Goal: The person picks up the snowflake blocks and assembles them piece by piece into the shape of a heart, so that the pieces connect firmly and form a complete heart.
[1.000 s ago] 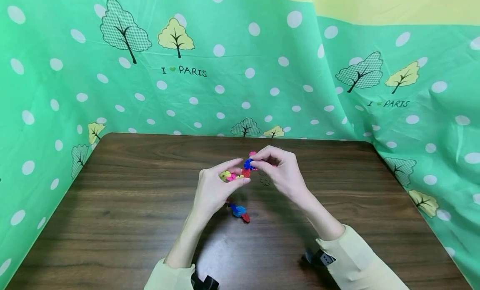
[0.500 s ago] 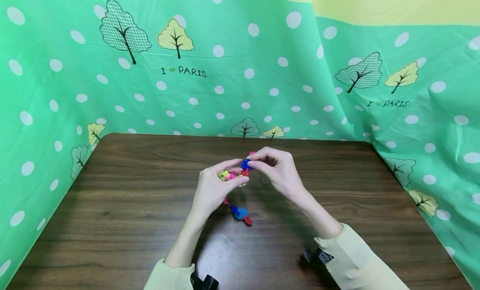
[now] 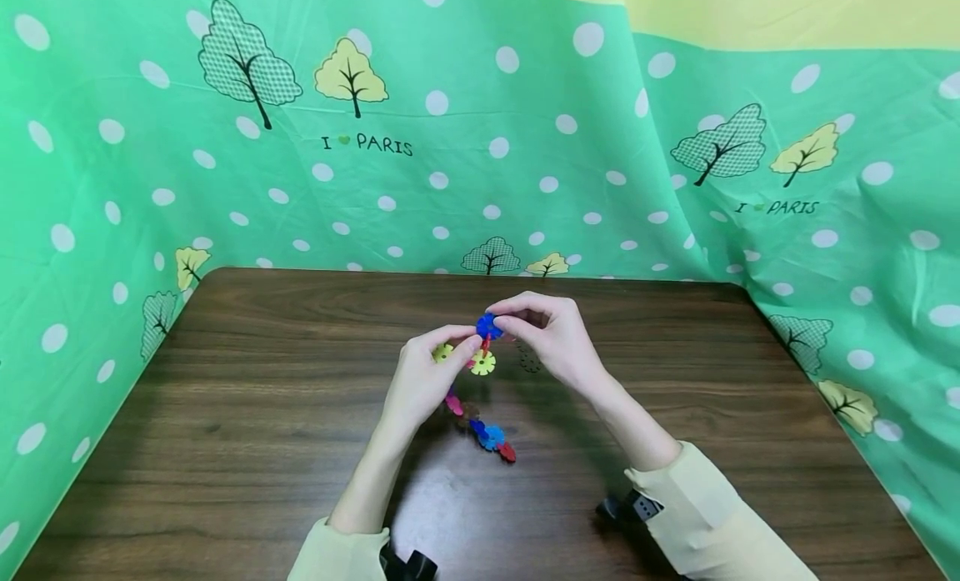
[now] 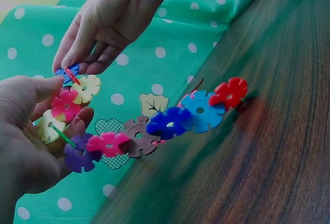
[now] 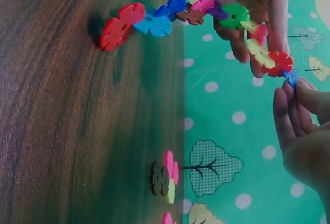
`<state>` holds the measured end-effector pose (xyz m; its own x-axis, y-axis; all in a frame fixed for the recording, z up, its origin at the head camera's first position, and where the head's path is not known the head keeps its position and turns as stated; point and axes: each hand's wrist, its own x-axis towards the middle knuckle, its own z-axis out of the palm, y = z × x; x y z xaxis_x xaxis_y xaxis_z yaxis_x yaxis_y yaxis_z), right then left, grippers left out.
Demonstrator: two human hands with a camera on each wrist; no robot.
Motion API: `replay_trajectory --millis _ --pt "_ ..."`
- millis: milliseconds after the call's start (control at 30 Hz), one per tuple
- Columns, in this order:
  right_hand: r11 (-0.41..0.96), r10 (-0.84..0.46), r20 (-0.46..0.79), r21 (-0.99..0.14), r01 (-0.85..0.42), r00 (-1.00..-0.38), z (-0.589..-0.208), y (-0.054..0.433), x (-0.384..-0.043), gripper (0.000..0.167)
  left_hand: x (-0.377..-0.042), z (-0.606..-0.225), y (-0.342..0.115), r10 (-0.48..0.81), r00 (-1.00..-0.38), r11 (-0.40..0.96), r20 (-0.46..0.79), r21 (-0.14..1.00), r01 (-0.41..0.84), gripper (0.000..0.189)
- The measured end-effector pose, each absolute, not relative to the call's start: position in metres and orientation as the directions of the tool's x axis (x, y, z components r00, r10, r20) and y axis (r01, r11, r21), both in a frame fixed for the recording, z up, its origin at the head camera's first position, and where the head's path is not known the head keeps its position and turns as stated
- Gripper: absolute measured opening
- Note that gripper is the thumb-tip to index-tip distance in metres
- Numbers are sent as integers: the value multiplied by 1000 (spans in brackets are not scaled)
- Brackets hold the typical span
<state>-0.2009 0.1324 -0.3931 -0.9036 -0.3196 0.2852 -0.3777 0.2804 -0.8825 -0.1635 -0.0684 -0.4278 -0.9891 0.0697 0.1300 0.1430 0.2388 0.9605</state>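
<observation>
A chain of flower-shaped interlocking plastic discs hangs from my left hand (image 3: 427, 377), which holds its upper part between thumb and fingers. A blue disc (image 3: 489, 326) at the top end is pinched by my right hand (image 3: 558, 339), with the left thumb tip right at its edge. Directly below it come a red disc (image 5: 279, 64) and a yellow disc (image 3: 483, 363). Purple (image 4: 82, 153), pink (image 4: 108, 144), brown (image 4: 140, 137), dark blue (image 4: 169, 123) and light blue (image 4: 202, 111) discs run down to a red end disc (image 4: 229, 94) low over the table.
Loose pink (image 5: 169, 163), brown (image 5: 159, 178) and yellow (image 5: 170, 191) discs lie near the far edge of the brown wooden table (image 3: 262, 448), mostly behind the right hand in the head view. A green dotted cloth (image 3: 450, 147) hangs behind the table.
The right hand has moved slightly left with the blue disc, and the left thumb and fingertips have come together beside it. The chain's lower end has swung right and toward me.
</observation>
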Motion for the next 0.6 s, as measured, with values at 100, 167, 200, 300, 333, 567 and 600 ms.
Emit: replay_trajectory --millis 100,167,200,300,333,567,600 --pt "282 -317 271 -888 -363 -909 -394 131 -202 13 -164 -428 -68 64 -990 227 130 964 141 21" --pt "277 -319 261 -894 -353 -911 -395 129 -203 12 -163 -428 -68 57 -991 208 125 969 134 20" --pt "273 -321 256 -897 -348 -912 -396 129 -203 12 -163 -428 -68 52 -991 201 124 971 132 19" --pt "253 -326 248 -907 -337 -912 -397 127 -204 11 -163 -428 -68 46 -991 174 124 976 130 17" --pt "250 -328 244 -909 -333 -913 -398 126 -204 11 -164 -429 -68 45 -991 163 124 978 130 16" --pt "232 -326 218 -925 -301 -920 -398 125 -204 11 -166 -432 -67 18 -992 115 121 986 122 13" --pt "228 -325 216 -927 -298 -921 -398 125 -204 12 -166 -432 -67 11 -993 116 118 986 119 13"
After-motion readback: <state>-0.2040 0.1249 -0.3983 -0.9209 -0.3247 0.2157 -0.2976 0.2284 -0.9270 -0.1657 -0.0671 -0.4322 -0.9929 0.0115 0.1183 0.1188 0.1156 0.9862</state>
